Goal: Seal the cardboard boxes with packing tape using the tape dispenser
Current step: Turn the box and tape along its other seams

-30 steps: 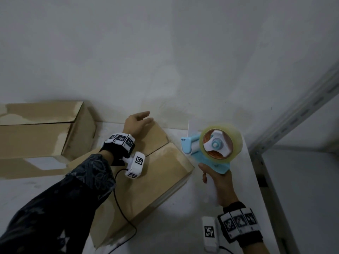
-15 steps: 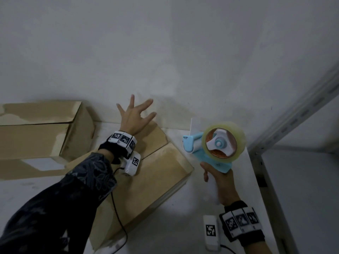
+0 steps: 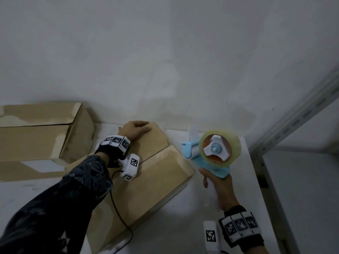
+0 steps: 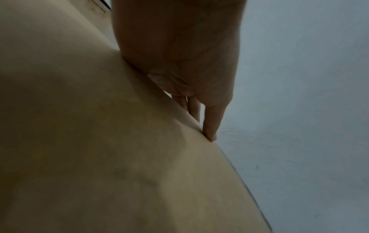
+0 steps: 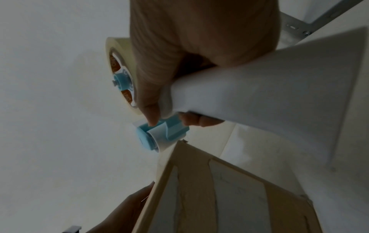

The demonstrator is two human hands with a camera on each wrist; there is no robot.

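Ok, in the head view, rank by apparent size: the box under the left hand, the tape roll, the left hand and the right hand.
1. box under the left hand, clearly largest.
2. tape roll.
3. left hand and right hand: they look alike, and each is partly hidden, so unranked.

The closed brown box (image 3: 146,176) was matt cardboard, smooth on top, its side scuffed and patchy where paper had torn off. The light-blue tape dispenser (image 3: 194,153) was smooth, slightly glossy plastic with a white handle; its clear tape roll (image 3: 232,143) looked glossy. The grey shelf upright (image 3: 297,116) was dull slotted metal, the white wall (image 3: 165,52) matt
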